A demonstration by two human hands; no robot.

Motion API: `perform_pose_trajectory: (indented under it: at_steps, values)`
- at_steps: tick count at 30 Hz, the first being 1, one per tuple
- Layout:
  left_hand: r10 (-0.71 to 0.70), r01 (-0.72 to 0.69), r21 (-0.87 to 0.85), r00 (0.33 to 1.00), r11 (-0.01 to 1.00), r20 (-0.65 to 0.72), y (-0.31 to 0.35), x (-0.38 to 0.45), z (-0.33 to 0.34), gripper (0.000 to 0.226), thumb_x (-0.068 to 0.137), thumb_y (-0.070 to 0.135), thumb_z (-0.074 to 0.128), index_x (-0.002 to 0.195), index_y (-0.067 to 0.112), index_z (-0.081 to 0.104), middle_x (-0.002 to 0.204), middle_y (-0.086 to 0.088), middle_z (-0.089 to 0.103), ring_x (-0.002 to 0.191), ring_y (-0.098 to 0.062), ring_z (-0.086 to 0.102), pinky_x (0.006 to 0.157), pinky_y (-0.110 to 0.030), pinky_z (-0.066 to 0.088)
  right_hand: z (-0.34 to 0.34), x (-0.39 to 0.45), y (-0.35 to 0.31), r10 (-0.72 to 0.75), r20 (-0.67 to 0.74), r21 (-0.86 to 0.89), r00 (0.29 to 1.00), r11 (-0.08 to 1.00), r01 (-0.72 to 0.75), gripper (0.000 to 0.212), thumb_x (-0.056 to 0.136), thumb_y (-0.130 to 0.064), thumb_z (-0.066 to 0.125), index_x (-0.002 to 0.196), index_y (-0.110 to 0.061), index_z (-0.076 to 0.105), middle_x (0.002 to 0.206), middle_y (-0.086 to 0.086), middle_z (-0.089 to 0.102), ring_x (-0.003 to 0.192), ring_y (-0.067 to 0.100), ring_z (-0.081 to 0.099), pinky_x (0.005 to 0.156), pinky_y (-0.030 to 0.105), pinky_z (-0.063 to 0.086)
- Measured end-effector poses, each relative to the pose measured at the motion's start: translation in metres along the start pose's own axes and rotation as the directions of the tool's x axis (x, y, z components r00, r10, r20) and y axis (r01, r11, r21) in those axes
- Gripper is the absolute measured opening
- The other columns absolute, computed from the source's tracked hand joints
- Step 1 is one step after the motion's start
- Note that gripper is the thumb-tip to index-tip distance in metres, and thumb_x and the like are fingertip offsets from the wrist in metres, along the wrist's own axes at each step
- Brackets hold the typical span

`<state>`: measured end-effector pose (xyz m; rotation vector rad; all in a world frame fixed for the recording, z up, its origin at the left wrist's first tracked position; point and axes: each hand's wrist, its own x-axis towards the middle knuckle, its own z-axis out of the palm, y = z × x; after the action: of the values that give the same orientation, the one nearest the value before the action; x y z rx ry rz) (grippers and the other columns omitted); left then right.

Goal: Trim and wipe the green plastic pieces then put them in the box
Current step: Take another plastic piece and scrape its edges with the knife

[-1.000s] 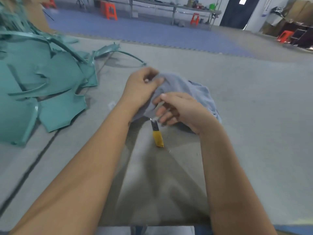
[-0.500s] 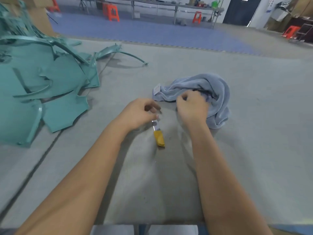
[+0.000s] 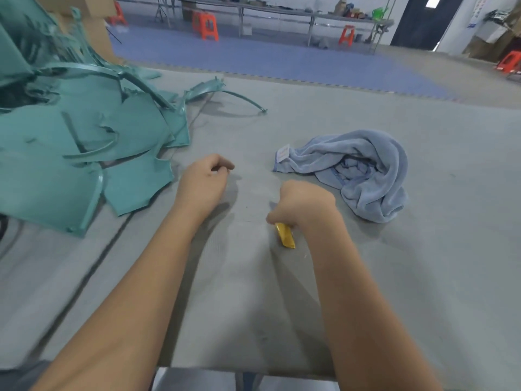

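Change over the last second: both hands were bunched in the blue-grey towel [image 3: 363,170]; it's now dropped in a heap on the grey table mat [image 3: 423,277], right of centre, nobody touching it.

Right hand [image 3: 303,204] has swung back near and closed over the yellow utility knife [image 3: 285,235]. Fingers curl round the front of the handle, yellow tail poking out toward the near edge. Blade end hidden under the hand, can't tell if it's extended.

Left hand [image 3: 204,180] has moved off left, toward the pile. Fingers loosely curled with thumb against fingertips, nothing visible in it. Resting just right of the nearest teal panel, not touching it.

Green plastic pieces [image 3: 84,153]: all heaped at the left of the table, flat panels with curved strips on top, one thin arc [image 3: 225,93] lying apart at the far side.

My read: wipe step is parked, a trim cycle is starting. Next needs the left hand to pull a piece out of the heap. A cardboard box [image 3: 95,29] sits behind the pile, far left; whether it's the target box, can't tell.
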<state>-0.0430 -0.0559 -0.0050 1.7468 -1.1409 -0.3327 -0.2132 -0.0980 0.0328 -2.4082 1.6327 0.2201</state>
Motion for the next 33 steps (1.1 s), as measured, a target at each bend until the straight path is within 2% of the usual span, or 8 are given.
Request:
perform_pose_trajectory:
  at_steps: [4,8,10,14,20,24,29,33]
  values:
    - [0.19,-0.07,0.441,0.954,0.895,-0.234,-0.026,-0.002,-0.03,0.028,0.08,0.009,0.053,0.092,0.024,0.073,0.105,0.001,0.07,0.11,-0.026,0.052,0.088,-0.039,0.039,0.0,-0.002,-0.007,0.008,0.047,-0.034,0.999,0.999,-0.006,0.026,0.075,-0.027,0.07,0.075,-0.02,0.045,0.075,-0.002,0.058,0.074,0.021,0.059,0.054,0.025,0.032]
    - [-0.046,0.152,0.646,0.983,0.748,-0.178,-0.044,-0.01,-0.035,0.036,0.082,0.02,0.056,0.113,0.037,0.065,0.154,-0.006,0.035,0.147,-0.031,0.008,0.115,-0.056,0.001,0.003,-0.001,-0.019,0.002,-0.04,-0.116,0.999,0.993,-0.007,0.022,0.083,-0.017,0.058,0.072,-0.021,0.04,0.075,-0.001,0.049,0.063,0.017,0.045,0.05,0.024,0.026]
    - [-0.165,0.228,0.651,0.974,0.724,-0.158,-0.046,-0.009,-0.038,0.043,0.087,0.027,0.051,0.127,0.041,0.056,0.159,-0.014,0.021,0.147,-0.038,0.0,0.113,-0.061,-0.005,0.007,-0.001,-0.022,-0.002,-0.092,-0.144,0.996,0.989,-0.012,0.026,0.089,-0.018,0.054,0.07,-0.021,0.037,0.073,-0.001,0.044,0.061,0.017,0.039,0.05,0.026,0.026]
    - [-0.231,0.244,0.699,0.966,0.672,-0.116,-0.049,-0.006,-0.039,0.055,0.09,0.031,0.045,0.144,0.037,0.038,0.151,-0.018,0.033,0.142,-0.042,0.02,0.115,-0.058,0.01,0.007,-0.002,-0.02,-0.003,-0.077,-0.135,0.997,0.991,-0.008,0.026,0.088,-0.026,0.058,0.071,-0.021,0.039,0.074,-0.002,0.046,0.061,0.015,0.04,0.05,0.024,0.024]
    - [0.091,-0.098,0.662,0.995,0.743,0.045,-0.035,-0.013,-0.015,0.049,0.086,0.023,0.051,0.134,0.031,0.052,0.126,-0.008,0.061,0.117,-0.034,0.052,0.093,-0.04,0.036,-0.003,-0.007,-0.023,-0.046,0.112,-0.19,0.993,0.98,0.067,0.025,0.079,-0.019,0.068,0.077,-0.02,0.044,0.078,-0.001,0.054,0.065,0.017,0.05,0.052,0.025,0.03]
    - [0.166,-0.164,0.607,0.985,0.777,0.052,-0.024,-0.017,-0.001,0.036,0.089,0.025,0.056,0.123,0.037,0.062,0.104,-0.01,0.068,0.096,-0.033,0.06,0.075,-0.034,0.043,-0.003,-0.01,-0.023,-0.064,0.103,-0.125,0.993,0.989,0.076,0.019,0.077,-0.015,0.063,0.076,-0.017,0.045,0.075,0.001,0.055,0.066,0.018,0.052,0.053,0.026,0.034]
    - [0.172,-0.154,0.66,0.984,0.736,0.038,-0.031,-0.017,0.0,0.03,0.091,0.037,0.056,0.12,0.04,0.062,0.121,0.003,0.066,0.126,-0.02,0.049,0.106,-0.046,0.021,-0.001,0.002,-0.014,-0.038,0.016,-0.072,0.999,0.997,0.039,0.034,0.101,-0.036,0.039,0.072,-0.017,0.036,0.075,0.001,0.043,0.073,0.022,0.047,0.068,0.034,0.039]
    - [0.008,-0.039,0.678,0.999,0.734,0.048,-0.03,-0.015,-0.001,0.046,0.089,0.053,0.053,0.133,0.039,0.049,0.145,0.006,0.047,0.142,-0.027,0.028,0.109,-0.067,0.014,0.011,0.015,-0.008,0.06,-0.248,0.343,0.967,0.939,0.03,0.027,0.098,-0.027,0.037,0.075,-0.014,0.042,0.072,0.0,0.046,0.064,0.016,0.044,0.057,0.029,0.033]
